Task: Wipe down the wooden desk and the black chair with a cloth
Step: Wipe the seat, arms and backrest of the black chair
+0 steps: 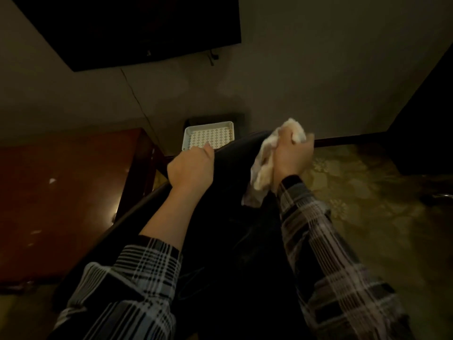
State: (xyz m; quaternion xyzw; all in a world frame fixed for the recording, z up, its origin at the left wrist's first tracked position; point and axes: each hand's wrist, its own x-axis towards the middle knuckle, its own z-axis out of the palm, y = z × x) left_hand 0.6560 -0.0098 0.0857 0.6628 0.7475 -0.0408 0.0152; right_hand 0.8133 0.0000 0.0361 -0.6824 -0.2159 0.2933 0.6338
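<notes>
Worktop: the reddish-brown wooden worktop [61, 192] lies at 9 o'clock of the view. A few pale specks show on its top, so I judge it may need more wiping; whether it was already wiped, the picture does not tell.
Left hand: the left hand [190, 168] has its fingers curled over the top edge of the chair back and grips it, I think to steady the chair.
Chair: the black padded chair [235, 217] fills the centre, from 6 o'clock up toward 12 o'clock. It is very dark, and no dust or wet marks can be seen on it.
Tray: a white rectangular plastic tray [208, 138] with a dotted pattern sits beyond the chair, at 12 o'clock from the left hand.
Cloth: the crumpled cream-white cloth [264, 165] is at the upper right of the chair back, one end hanging down against it.
Right hand: the right hand [293, 155] is clamped around the cloth at 2 o'clock of the chair.
Progress: the chair step seems in hand, at its upper edge; the rest of the chair is probably left.
</notes>
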